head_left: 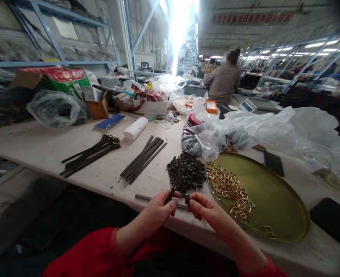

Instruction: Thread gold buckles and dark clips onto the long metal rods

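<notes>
One narrow, flat, dark strip (174,188) slants up, clamped in the left hand (161,206) — while the right hand (204,208), just beside it, pinches a small dark piece (187,200).

A single head-worn view, forward and down (the hands (159,207) quite close) over the worktable (109,165).

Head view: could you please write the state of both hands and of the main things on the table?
Left hand: closed on a dark strip
Right hand: pinching a small dark piece
Dark loops: heaped loose
Gold buckles: loose, covering part of the tray
Strips with metal ends: lying bunched
Plain strips: lying bunched
Blue booklet: lying flat
Grey strip: partly hidden
</notes>
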Motion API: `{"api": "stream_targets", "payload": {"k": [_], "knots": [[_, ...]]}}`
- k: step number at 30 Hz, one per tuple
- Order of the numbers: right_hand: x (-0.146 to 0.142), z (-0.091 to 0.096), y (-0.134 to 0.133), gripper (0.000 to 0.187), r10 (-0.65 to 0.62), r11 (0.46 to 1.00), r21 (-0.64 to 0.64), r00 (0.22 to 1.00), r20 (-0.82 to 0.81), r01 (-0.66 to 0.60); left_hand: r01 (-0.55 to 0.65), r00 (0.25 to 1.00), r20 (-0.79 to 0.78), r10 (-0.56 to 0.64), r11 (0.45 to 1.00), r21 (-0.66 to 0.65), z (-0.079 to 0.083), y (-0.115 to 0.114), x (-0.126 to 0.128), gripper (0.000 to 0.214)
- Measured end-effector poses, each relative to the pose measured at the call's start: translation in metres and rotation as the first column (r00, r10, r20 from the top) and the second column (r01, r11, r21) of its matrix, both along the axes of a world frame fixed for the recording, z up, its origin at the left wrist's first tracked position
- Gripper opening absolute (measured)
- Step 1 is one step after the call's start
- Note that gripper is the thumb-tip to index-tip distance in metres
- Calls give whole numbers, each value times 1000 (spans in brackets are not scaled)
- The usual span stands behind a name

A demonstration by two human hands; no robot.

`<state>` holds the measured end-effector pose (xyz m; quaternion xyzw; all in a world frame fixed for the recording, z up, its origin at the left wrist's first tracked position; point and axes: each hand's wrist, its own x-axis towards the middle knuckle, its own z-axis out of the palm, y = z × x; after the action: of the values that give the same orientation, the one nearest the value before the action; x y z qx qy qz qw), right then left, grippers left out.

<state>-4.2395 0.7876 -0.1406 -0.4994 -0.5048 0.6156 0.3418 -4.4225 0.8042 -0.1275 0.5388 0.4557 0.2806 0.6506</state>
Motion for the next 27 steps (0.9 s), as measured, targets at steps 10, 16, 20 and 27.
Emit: {"api": "stream_targets", "payload": {"k": [10, 16, 20, 27], "knots": [[-19, -2, -21, 39, -17, 1000, -5, 996, -92, 17, 58, 997, -69, -47, 983, 175, -9, -10, 4, 16], [-21, -14, -30, 33, -62, 996, 58, 988, -142, 70, 147, 918, -396, 24, 907, 394, -1, -21, 4, 4], [-26, -19, -37, 31, -44, 999, -1, 971, -236, 45, 188, 911, -412, 35, 852, 489, 2, -26, 3, 7], [-30, -14, -47, 28, -132, 989, -107, 922, -365, 99, 192, 923, -385, 29, 830, 523, -4, -37, 4, 6]]}}
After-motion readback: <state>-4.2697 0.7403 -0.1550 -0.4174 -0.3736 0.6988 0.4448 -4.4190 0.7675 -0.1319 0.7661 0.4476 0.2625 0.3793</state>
